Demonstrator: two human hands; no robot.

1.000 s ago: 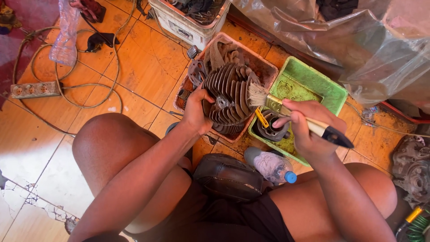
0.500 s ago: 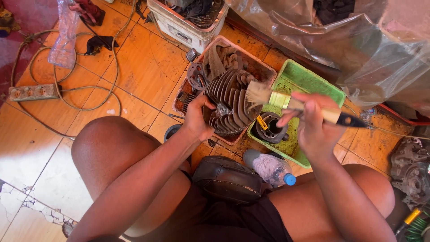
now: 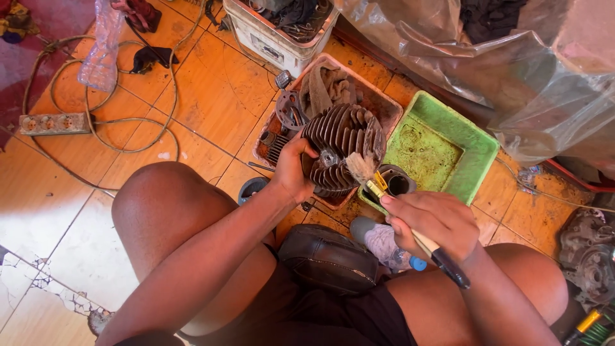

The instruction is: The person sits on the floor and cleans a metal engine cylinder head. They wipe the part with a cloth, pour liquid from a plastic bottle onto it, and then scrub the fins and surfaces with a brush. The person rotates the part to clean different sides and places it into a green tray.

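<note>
Dark finned metal cylinder [image 3: 343, 147] in left hand [image 3: 293, 170]'s clasp, brush [image 3: 384, 205] bristles touching it, right hand [image 3: 435, 224] clenched round handle.

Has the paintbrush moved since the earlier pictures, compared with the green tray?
Yes. The paintbrush lay across the green tray with its handle toward the right; now the right hand holds it steeper, handle toward the person, bristles on the finned cylinder.

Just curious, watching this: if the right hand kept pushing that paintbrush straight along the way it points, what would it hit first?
Most likely the finned metal cylinder. The right hand aims the paintbrush up-left, bristles already at its fins; depth is hard to judge.
</note>
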